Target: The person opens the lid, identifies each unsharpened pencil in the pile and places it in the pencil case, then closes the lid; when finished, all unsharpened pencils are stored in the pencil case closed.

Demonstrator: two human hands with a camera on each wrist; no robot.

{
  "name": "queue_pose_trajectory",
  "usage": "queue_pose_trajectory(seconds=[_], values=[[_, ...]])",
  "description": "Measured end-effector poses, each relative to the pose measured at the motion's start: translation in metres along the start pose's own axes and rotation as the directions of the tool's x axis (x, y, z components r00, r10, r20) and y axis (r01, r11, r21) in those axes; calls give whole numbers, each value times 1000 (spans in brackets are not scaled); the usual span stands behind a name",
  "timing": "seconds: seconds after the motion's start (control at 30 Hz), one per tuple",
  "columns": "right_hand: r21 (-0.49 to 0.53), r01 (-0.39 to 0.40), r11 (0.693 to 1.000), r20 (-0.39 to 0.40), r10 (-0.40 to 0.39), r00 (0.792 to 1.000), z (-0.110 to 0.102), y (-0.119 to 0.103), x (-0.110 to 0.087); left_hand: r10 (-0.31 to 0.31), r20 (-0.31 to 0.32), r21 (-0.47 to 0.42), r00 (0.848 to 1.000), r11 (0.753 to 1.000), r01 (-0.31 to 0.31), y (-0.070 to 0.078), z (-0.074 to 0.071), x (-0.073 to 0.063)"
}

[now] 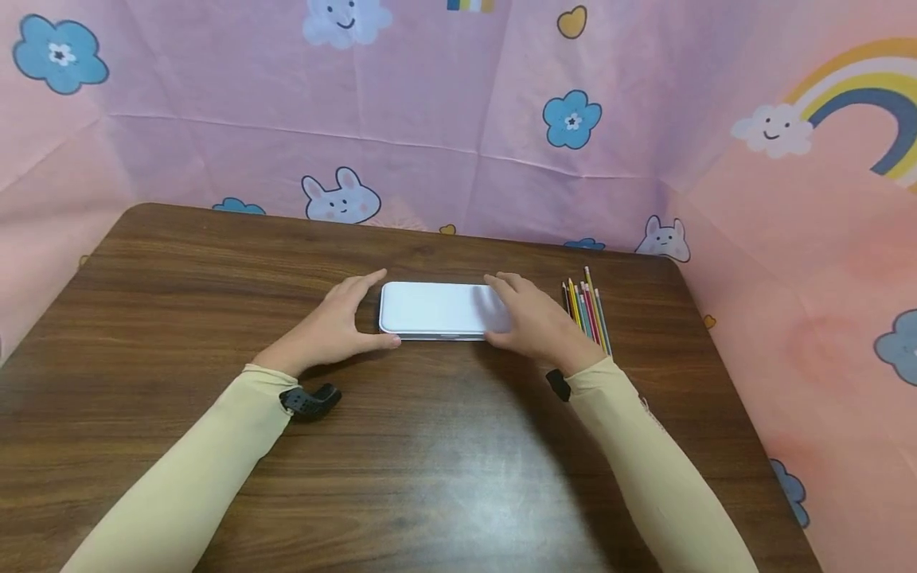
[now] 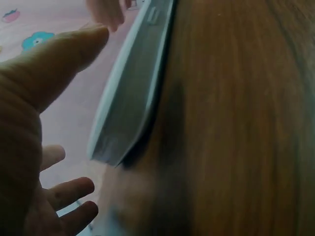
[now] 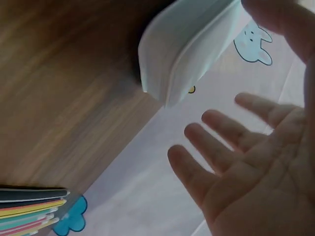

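Note:
A closed white pencil case (image 1: 433, 309) with rounded corners lies flat on the table, its long side facing me. Around its left end is my left hand (image 1: 333, 322), thumb and fingers spread apart. My right hand (image 1: 533, 318) reaches over the right end with its fingers spread and covers that corner in the head view. The left wrist view shows the case's grey side (image 2: 130, 88) with a small clasp, and a gap between it and the left fingers. In the right wrist view, the right fingers (image 3: 197, 147) are extended and apart from the case.
Several pencils (image 1: 587, 310) of different colours lie in a loose bundle just right of my right hand, partly hidden by the forearm. The brown wooden table (image 1: 430, 446) ends at a patterned pink cloth (image 1: 430, 119) behind and on the right. Both wrists wear black straps.

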State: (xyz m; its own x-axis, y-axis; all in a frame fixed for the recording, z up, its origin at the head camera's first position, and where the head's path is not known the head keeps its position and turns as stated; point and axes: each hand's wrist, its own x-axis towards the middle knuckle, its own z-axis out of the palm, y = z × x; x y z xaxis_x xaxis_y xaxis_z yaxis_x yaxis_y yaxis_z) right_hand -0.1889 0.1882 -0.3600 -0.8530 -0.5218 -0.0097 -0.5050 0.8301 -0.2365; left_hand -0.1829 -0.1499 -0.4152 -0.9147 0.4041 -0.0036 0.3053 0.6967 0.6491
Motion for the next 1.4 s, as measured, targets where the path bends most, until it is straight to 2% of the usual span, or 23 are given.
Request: queue_pose_trajectory(seconds=[0.1,0.27,0.63,1.0,1.4], values=[[-21,25,999,55,-23,998,0,-2,8,26,16,9,1000,1000,-26,2,8,6],[-39,38,999,109,-34,993,-2,-5,16,66,22,28,998,997,-67,5,12,11],[-46,35,998,183,-26,983,1,-7,23,57,11,43,998,997,-57,5,15,20],[-168,128,977,174,-99,980,0,-5,28,71,1,74,997,995,-71,3,15,21],[-145,205,968,166,-181,969,-3,1,32,71,10,98,997,993,-72,-1,14,24]])
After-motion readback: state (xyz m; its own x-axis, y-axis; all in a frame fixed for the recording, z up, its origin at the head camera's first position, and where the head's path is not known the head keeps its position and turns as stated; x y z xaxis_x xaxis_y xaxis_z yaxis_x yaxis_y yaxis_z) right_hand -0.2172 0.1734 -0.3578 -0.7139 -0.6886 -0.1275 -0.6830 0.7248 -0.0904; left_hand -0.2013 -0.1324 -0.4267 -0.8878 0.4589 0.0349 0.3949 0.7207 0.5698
